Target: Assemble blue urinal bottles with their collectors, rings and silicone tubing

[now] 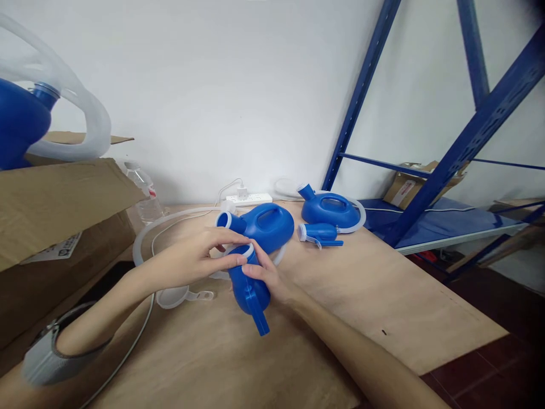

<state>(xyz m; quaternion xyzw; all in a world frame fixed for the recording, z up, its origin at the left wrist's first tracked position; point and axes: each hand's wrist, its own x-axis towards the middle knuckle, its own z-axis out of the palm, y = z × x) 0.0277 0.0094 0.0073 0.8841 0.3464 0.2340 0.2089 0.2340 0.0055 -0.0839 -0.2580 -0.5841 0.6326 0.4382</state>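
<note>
A blue plastic urinal cup point(249, 292) with a pale rim and a straight handle is held tilted above the table, its mouth toward the top. My right hand point(270, 275) wraps around its side, with the thumb by the rim. At the rim, my left hand point(213, 250) pinches, thumb on the near edge and fingers across the far edge. Right behind stands a blue urinal bottle point(272, 227) with a moulded grip and an open, white-rimmed neck. A translucent cap with a strap point(172, 296) lies on the table below my left forearm.
Another blue urinal bottle point(330, 209) and a capped urinal cup point(321, 233) sit farther right. An open cardboard box point(63, 204) with a blue bottle and hose stands at left, beside a clear water bottle point(145, 193). A power strip point(251, 199) lies along the wall; blue shelving point(447, 221) stands right.
</note>
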